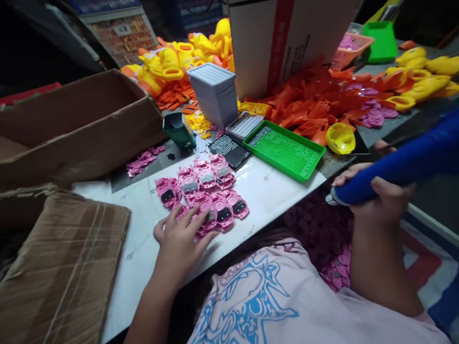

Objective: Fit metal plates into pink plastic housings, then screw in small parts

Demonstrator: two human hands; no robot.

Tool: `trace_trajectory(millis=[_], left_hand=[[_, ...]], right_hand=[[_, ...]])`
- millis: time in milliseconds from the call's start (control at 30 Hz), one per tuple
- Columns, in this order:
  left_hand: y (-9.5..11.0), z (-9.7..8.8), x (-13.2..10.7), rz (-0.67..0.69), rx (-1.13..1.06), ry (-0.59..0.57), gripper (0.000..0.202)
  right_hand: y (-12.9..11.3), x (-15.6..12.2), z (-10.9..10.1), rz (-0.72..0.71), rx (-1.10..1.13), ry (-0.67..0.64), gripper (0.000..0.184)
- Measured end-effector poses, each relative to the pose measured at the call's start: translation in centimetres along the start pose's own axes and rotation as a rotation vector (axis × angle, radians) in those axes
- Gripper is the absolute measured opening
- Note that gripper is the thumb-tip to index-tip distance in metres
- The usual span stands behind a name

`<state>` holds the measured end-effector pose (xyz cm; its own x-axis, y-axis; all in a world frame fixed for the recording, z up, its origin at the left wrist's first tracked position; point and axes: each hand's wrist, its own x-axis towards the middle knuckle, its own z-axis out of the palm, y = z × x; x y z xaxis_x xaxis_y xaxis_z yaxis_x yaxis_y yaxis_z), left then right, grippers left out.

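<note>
My left hand [179,239] lies over a cluster of pink plastic housings, fingers spread, fingertips touching the nearer ones. Several pink housings [206,177] sit in rough rows on the white board, some fitted with grey plates, others with black ones. At the right, my right hand [380,191] is wrapped round a long blue tube-shaped tool [401,167] with a pale tip, held beyond the board's edge; its exact kind is unclear. A green tray [287,148] of small metal pieces and a black tray [229,150] lie behind the housings.
Cardboard boxes [71,267] flank the board [136,239] on the left. Behind stand a dark green cup [178,130], stacked white trays [213,93] and a tall carton [254,52]. Orange parts [304,105], yellow duck-like pieces [168,62] and a yellow bowl [340,138] surround them.
</note>
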<state>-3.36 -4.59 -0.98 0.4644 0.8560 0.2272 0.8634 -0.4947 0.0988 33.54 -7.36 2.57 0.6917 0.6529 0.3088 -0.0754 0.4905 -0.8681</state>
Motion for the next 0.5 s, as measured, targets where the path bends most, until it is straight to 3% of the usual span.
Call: trace_trajectory(millis=[167, 300, 400, 500], left_hand=[[-1.5, 1.3, 0.2, 0.107, -0.025, 0.059, 0.034], [-1.0, 0.3, 0.7, 0.184, -0.056, 0.16, 0.037], [1.5, -0.7, 1.6, 0.211, -0.087, 0.217, 0.038], [6.1, -0.4, 3.5, 0.266, -0.231, 0.187, 0.034]], right_hand=[[1.6, 1.6, 1.1, -0.049, 0.064, -0.115, 0.019], [2.2, 3.6, 1.4, -0.081, 0.089, -0.143, 0.017], [2.7, 6.1, 2.0, -0.151, 0.124, -0.162, 0.012], [4.2, 9.2, 3.1, -0.149, 0.113, -0.124, 0.016]])
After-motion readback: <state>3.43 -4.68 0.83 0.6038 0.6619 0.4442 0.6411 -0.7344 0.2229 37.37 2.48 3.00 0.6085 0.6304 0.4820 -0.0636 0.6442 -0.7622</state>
